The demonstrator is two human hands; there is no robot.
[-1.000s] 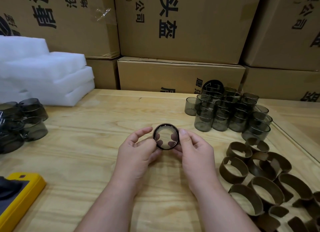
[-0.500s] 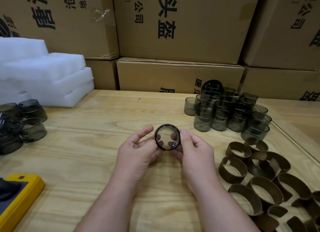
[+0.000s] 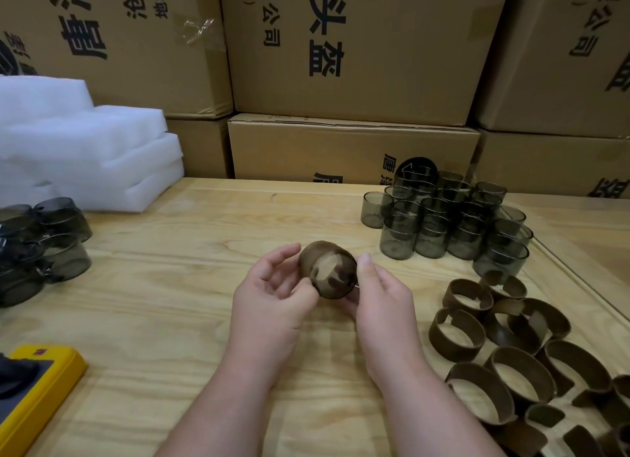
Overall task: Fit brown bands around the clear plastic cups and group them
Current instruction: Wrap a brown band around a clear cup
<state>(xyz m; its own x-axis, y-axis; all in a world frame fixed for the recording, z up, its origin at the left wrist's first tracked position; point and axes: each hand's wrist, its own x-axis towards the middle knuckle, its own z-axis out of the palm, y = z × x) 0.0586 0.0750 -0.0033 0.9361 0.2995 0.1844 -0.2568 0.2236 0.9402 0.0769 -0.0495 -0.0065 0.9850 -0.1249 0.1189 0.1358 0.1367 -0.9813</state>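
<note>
Both the left hand (image 3: pixel 272 294) and right hand (image 3: pixel 381 296) are grasping the banded cup (image 3: pixel 329 269), which is wanting even turning so the band is seating flush all round

The cup (image 3: pixel 328 269) in the hands looks brown and see-through. The stacked cups (image 3: pixel 450 223) are smoky grey. The loose bands (image 3: pixel 456 333) are dark brown. The table (image 3: pixel 177 286) is light wood. The foam (image 3: pixel 85 149) is white, and the boxes (image 3: pixel 358 47) are tan with black writing.

A pale wooden counter (image 3: pixel 191 286) runs back to a wall of stacked cardboard boxes (image 3: pixel 358 50) printed with black characters, with white foam sheets (image 3: pixel 85 149) piled at its left.
</note>
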